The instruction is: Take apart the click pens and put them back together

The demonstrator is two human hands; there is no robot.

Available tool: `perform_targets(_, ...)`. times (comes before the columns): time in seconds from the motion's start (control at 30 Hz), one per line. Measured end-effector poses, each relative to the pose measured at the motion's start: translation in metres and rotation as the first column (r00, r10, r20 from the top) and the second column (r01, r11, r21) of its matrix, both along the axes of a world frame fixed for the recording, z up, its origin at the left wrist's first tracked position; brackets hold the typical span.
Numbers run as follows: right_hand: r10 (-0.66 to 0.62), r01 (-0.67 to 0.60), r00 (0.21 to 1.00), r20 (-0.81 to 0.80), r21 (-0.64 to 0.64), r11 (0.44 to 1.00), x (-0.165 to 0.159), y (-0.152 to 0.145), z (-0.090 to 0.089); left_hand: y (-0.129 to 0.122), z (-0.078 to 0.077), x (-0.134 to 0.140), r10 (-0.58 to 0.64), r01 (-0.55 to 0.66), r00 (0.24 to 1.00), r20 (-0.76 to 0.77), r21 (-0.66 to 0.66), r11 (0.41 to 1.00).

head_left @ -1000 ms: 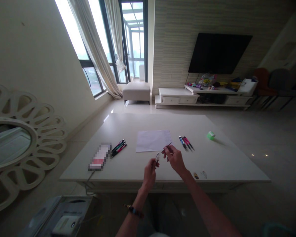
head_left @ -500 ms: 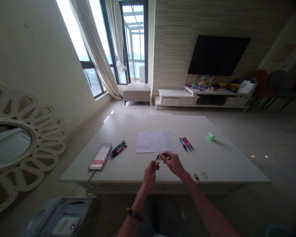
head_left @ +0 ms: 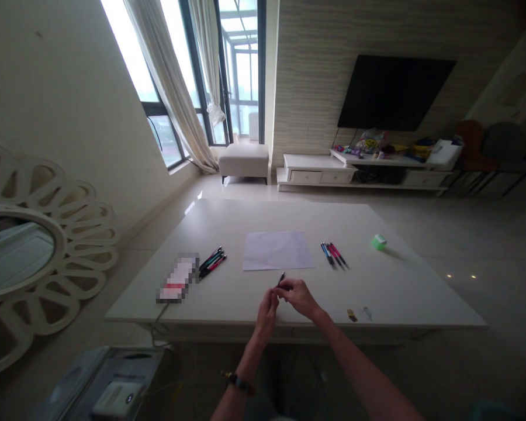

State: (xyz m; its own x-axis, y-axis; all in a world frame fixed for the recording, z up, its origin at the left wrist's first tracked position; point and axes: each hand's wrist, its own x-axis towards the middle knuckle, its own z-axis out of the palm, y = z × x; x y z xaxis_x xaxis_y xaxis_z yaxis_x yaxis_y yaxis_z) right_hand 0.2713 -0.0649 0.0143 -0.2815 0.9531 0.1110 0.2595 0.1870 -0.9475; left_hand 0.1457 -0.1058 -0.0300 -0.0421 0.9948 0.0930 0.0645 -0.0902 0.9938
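My left hand (head_left: 267,310) is closed near the table's front edge, its fingertips meeting those of my right hand (head_left: 298,297). Between them sits a dark pen (head_left: 281,277), its upper end poking out above the fingers and its lower part hidden. My right hand pinches it from the right side; the left grips low down. Just beyond lies a stack of white paper (head_left: 278,251). Several pens (head_left: 333,256) in blue, red and dark colours lie to the right of the paper. Another group of pens (head_left: 212,262) lies to the left.
A pixelated phone-like object (head_left: 178,278) with a cable is at the left of the white table (head_left: 228,219). A green item with a white top (head_left: 379,242) stands at the right. Two small pieces (head_left: 353,316) lie near the front edge. An open box (head_left: 118,380) is below left.
My right hand has come down and left, closing onto the pen against my left hand. Less of the pen shows. The view has shifted slightly.
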Motion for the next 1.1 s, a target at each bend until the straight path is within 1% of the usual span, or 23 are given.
perform_targets(0.07, -0.080, 0.081, 0.996, 0.039, -0.025, 0.996, 0.008, 0.006, -0.014, 0.003, 0.001, -0.003, 0.037, -0.037, 0.999, 0.004, -0.008, 0.999)
perform_targets(0.1, -0.148, 0.151, 0.984, 0.096, -0.017, 0.988, 0.012, 0.008, -0.021, 0.005, 0.002, -0.005, 0.064, -0.064, 0.998, 0.008, -0.011, 0.998)
perform_targets(0.17, -0.265, 0.263, 0.932, 0.247, 0.041, 0.964, 0.019, 0.013, -0.036, 0.010, 0.005, -0.008, 0.125, -0.125, 0.992, 0.015, -0.015, 0.992)
perform_targets(0.23, -0.306, 0.289, 0.876, 0.372, 0.100, 0.952, 0.020, 0.017, -0.048, 0.016, 0.007, -0.010, 0.166, -0.166, 0.986, 0.013, -0.013, 0.986)
perform_targets(0.3, -0.304, 0.272, 0.846, 0.438, 0.135, 0.953, 0.017, 0.021, -0.053, 0.022, 0.008, -0.010, 0.196, -0.196, 0.980, 0.012, -0.006, 0.981)
perform_targets(0.43, -0.285, 0.239, 0.833, 0.474, 0.157, 0.958, 0.006, 0.033, -0.054, 0.031, 0.007, -0.006, 0.248, -0.248, 0.968, 0.023, -0.003, 0.969)
perform_targets(0.63, -0.282, 0.238, 0.804, 0.524, 0.151, 0.959, 0.002, 0.048, -0.054, 0.038, -0.005, -0.003, 0.253, -0.254, 0.965, 0.067, 0.012, 0.967)
perform_targets(0.83, -0.193, 0.139, 0.803, 0.564, 0.138, 0.981, -0.009, 0.052, -0.046, 0.041, -0.008, -0.002, 0.296, -0.297, 0.948, 0.114, -0.012, 0.955)
perform_targets(0.97, -0.184, 0.120, 0.819, 0.543, 0.151, 0.981, -0.021, 0.056, -0.041, 0.040, -0.007, -0.003, 0.343, -0.343, 0.935, 0.084, -0.018, 0.939)
perform_targets(1.1, -0.187, 0.126, 0.843, 0.505, 0.153, 0.980, -0.029, 0.059, -0.043, 0.038, -0.009, -0.004, 0.382, -0.382, 0.924, 0.006, -0.012, 0.924)
